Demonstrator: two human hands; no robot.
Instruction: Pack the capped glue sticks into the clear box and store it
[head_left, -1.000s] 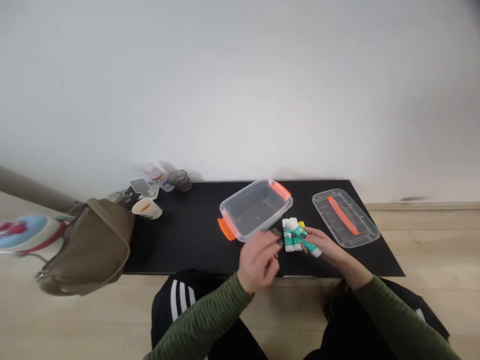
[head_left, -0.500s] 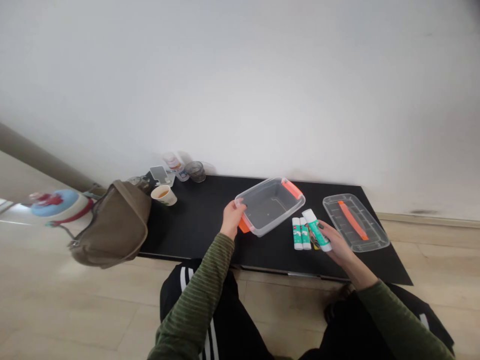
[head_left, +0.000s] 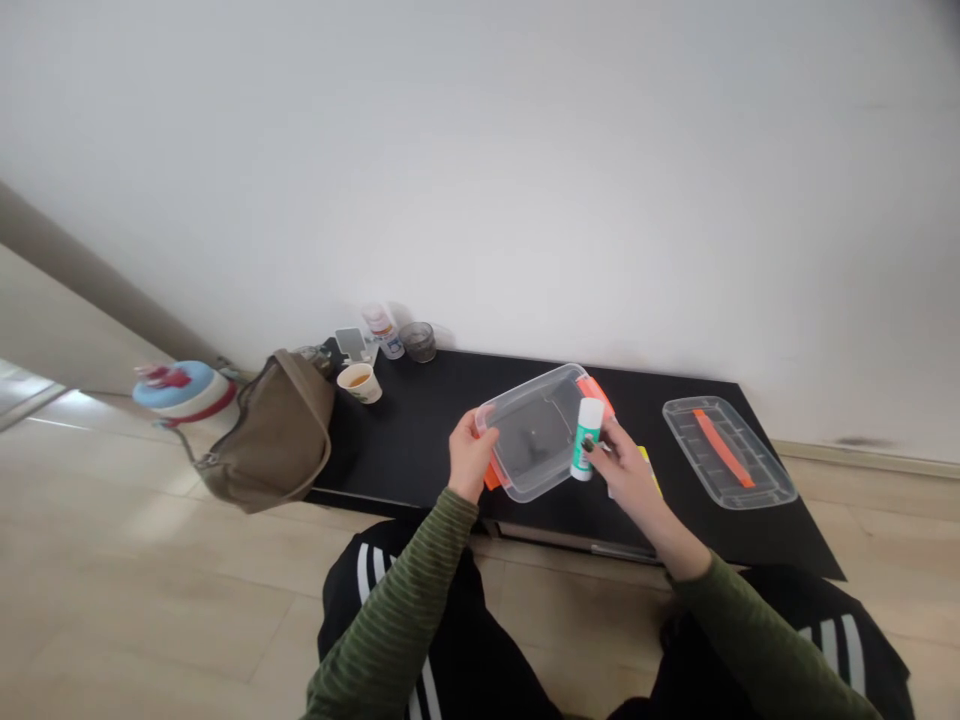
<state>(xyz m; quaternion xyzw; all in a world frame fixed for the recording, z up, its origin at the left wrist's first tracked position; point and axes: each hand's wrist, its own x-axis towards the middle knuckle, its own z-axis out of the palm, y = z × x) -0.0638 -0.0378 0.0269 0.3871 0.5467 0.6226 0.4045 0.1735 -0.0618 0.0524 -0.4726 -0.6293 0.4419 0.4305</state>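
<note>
My left hand (head_left: 472, 455) grips the left end of a clear plastic box (head_left: 529, 440) with orange clips, tilting it above the black table. The box has no lid on it, and its inside looks bare. A green and white glue stick (head_left: 586, 440) is pinched upright in my right hand (head_left: 626, 475), in front of the box's right edge. Behind that hand a yellow-edged item (head_left: 649, 466) partly shows on the table. The other two glue sticks lying there are mostly hidden by my right hand.
The clear lid (head_left: 731, 455) with an orange handle lies at the table's (head_left: 435, 440) right end. To the left are a brown bag (head_left: 277, 435), a paper cup of drink (head_left: 361, 383), a small bottle (head_left: 384, 332), a dark glass (head_left: 418, 342) and a blue-topped bottle (head_left: 187, 390).
My right hand has carried the glue stick leftward to the box and turned it more upright. My left hand still holds the box. The view has shifted slightly left.
</note>
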